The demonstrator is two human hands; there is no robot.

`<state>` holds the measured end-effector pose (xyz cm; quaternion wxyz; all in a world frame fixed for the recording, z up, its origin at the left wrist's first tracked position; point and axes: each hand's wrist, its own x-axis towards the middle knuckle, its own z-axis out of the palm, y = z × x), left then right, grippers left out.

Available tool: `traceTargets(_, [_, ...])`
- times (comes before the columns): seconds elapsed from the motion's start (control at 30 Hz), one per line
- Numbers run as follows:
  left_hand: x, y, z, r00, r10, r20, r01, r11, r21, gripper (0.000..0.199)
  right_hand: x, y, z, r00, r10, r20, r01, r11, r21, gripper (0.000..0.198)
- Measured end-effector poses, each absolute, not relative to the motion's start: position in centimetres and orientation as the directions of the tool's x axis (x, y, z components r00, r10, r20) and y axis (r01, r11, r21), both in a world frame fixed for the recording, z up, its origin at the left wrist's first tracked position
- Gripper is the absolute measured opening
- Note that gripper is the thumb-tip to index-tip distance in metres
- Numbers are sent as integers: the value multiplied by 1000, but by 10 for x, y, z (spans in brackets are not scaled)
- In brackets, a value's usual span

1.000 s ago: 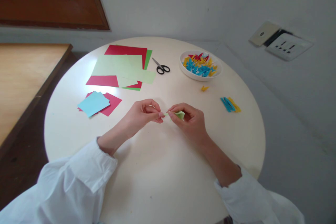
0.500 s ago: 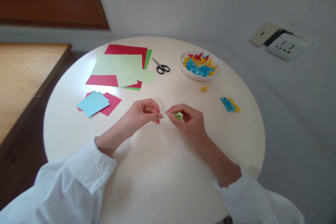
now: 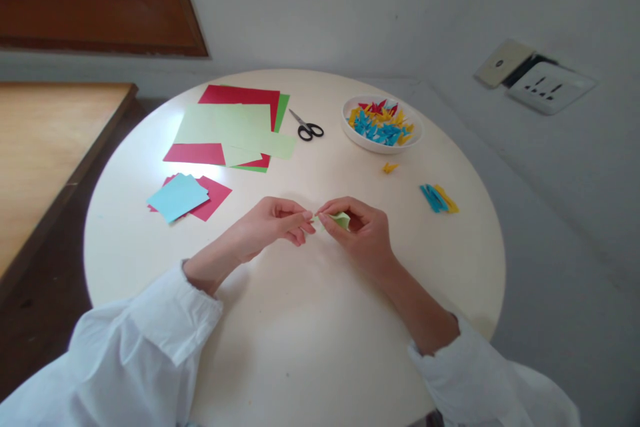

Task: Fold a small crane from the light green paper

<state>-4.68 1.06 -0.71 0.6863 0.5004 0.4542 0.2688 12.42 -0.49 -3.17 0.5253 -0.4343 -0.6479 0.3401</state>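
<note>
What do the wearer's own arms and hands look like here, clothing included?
The left hand and right hand are bare, without gloves. Both arms wear loose, plain white sleeves, left and right, creased and ending short of the wrists; the left cuff looks wide.

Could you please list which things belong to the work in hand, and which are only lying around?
Belong, it seems:
light green paper, pinched in the right hand, left hand at its tip

Lying by, untouched, some perhaps related:
scissors
large sheets
smaller blue and pink papers
dish of small folded figures
yellow folded piece
blue and yellow strips
</note>
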Motion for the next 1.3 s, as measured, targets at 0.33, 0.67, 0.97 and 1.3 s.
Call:
traceTargets(0.33, [-42, 6, -7, 452, 868, -204, 229, 109, 967, 33, 124, -5, -30, -120, 899, 422, 278, 438, -855, 7])
traceTargets(0.67, [-41, 8, -9, 370, 924, -94, 243, 1, 970, 26, 126, -3, -32, -82, 903, 421, 294, 426, -856, 8])
traceTargets(0.97, [-38, 6, -6, 348, 932, -104, 200, 34, 979, 23, 122, -4, -31, -34, 921, 387, 316, 378, -870, 8])
traceTargets(1.3, [-40, 6, -12, 379, 923, -66, 250, -33, 968, 27, 122, -3, -33, -23, 928, 372, 322, 359, -876, 7])
